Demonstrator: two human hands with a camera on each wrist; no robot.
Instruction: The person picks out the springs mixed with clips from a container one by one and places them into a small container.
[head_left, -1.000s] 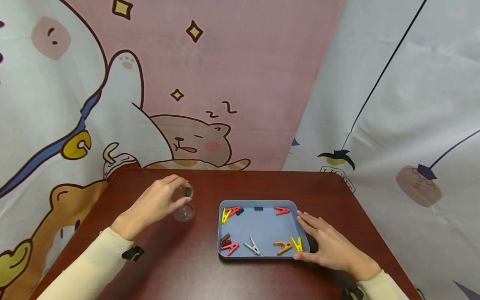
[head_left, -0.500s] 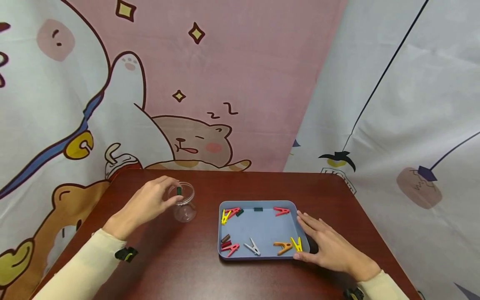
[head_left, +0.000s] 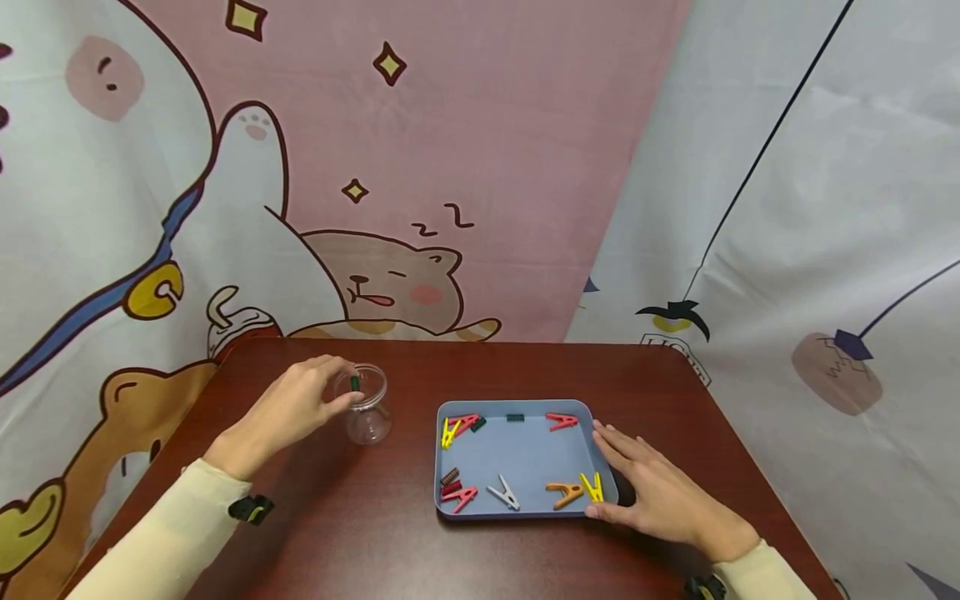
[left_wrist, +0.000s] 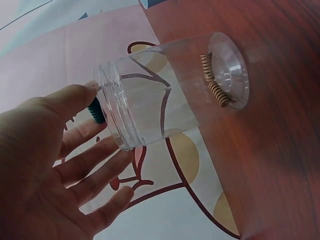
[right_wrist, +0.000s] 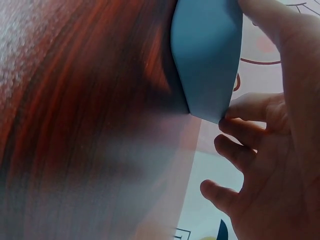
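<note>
My left hand pinches a green spring at the jar rim. My right hand rests flat, fingers straight, against the tray's right edge.

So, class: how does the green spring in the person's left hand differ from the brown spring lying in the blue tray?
The green spring is pinched at the clear jar's rim by the left hand; the brown spring lies loose in the blue tray, untouched. One is dark green, the other brown. Both are small coils.
</note>
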